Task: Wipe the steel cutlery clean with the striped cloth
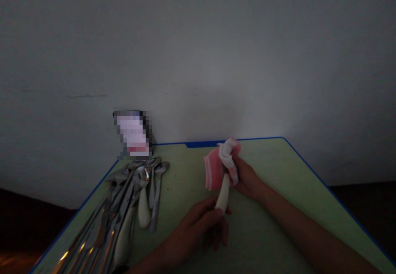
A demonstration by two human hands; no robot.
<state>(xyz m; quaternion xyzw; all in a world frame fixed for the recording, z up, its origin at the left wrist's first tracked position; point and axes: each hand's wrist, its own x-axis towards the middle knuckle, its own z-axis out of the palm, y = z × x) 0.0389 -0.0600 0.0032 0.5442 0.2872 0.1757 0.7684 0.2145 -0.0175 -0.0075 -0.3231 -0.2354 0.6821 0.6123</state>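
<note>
My left hand (206, 226) grips the lower end of a white handle (223, 195), which slants up and to the right. It looks like a piece of cutlery, but its upper end is hidden inside a pink and white cloth (213, 169). That cloth is bunched in my right hand (247, 177), whose fingers close around it at the top of the handle. One corner of the fabric hangs loose on the left. To the left of my hands lies a pile of cutlery (123, 202), with spoons, forks and several long pieces, some with white handles.
Everything rests on a pale green table (182, 175) with a blue edge. A phone (133, 134) with a blurred screen leans against the grey wall (198, 59) at the back left, just behind the cutlery. Dark floor shows on both sides.
</note>
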